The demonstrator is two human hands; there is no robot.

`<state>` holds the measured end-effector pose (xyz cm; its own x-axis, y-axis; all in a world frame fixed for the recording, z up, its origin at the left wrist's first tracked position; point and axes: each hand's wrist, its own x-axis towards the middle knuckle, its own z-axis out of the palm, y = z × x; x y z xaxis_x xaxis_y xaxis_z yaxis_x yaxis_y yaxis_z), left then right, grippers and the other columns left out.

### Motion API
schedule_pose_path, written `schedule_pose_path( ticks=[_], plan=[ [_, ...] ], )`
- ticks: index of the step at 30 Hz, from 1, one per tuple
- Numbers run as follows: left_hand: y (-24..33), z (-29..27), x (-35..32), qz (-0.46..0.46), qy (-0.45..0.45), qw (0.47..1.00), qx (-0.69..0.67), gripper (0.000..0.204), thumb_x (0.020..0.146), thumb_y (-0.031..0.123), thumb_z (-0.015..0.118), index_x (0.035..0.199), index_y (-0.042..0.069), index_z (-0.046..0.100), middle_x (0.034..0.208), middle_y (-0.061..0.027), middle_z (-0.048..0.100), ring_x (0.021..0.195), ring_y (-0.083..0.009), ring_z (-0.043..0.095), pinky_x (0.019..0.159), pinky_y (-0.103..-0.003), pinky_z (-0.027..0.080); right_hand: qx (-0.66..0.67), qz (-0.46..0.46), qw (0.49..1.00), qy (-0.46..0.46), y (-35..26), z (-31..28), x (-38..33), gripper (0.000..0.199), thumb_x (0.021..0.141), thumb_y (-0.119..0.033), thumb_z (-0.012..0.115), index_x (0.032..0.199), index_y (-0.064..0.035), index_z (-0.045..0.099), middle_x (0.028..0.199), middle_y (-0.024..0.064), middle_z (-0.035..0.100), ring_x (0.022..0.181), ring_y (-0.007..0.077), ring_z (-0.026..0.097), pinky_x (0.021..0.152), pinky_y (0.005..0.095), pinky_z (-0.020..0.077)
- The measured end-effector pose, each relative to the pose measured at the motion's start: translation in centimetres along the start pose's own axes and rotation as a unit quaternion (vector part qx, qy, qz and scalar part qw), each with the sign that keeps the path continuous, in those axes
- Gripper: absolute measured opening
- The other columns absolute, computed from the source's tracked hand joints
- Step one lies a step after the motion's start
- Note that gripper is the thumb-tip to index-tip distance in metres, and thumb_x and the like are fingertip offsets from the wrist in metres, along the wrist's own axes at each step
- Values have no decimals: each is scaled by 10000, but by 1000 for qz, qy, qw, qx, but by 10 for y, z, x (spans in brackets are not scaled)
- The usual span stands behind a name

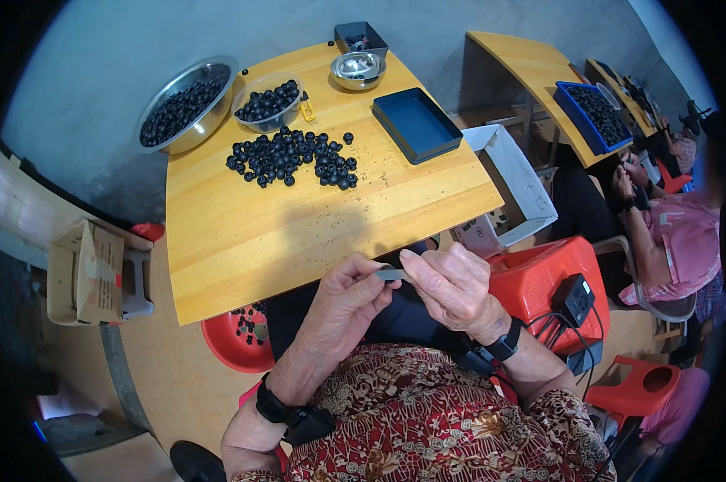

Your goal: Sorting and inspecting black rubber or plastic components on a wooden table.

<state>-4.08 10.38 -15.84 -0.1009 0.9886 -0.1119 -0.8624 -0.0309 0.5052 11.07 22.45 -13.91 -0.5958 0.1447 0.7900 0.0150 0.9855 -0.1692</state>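
Above my lap, just off the table's near edge, both my hands meet. My left hand [348, 296] is closed, pinching a small black round part [388, 267] between thumb and fingertips; most of it is hidden. My right hand [453, 287] is closed round a thin grey metal blade [393, 275], whose flat end lies against the black part. On the wooden table [242, 249] a loose heap of black round parts [279, 157] is spread, several with a hole or knob showing. Dark crumbs lie scattered to the right of the heap.
A steel bowl [212, 120] and a clear tub [246, 120] hold black parts. Behind stand a yellow cutter [307, 108], a shiny bowl [358, 72] and a blue tray [418, 151]. A red basin [226, 347] sits below; a red stool [536, 277] is rightward. A co-worker sits far right.
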Motion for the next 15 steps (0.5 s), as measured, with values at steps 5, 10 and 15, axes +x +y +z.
schedule_pose_path(
  ticks=[5,10,15],
  plan=[
    [4,16,-5,18,-87,994,66,122,891,87,649,1006,60,617,979,-85,654,893,-136,621,797,-267,509,-60,87,993,-48,14,6,-5,292,717,-12,697,1007,-7,666,744,79,586,611,215,548,530,315,453],
    [13,26,-5,44,-7,997,67,111,897,98,646,996,59,615,972,-87,645,911,-144,618,813,-259,513,67,165,982,64,9,3,1,284,729,-11,739,1005,0,674,773,102,628,680,239,604,604,328,484],
    [8,17,-2,22,37,998,54,99,905,94,633,997,63,616,979,-78,650,918,-148,619,826,-277,516,135,205,969,33,-15,-9,12,364,709,-58,778,1053,-1,675,797,104,636,690,234,612,617,326,491]
  ],
)
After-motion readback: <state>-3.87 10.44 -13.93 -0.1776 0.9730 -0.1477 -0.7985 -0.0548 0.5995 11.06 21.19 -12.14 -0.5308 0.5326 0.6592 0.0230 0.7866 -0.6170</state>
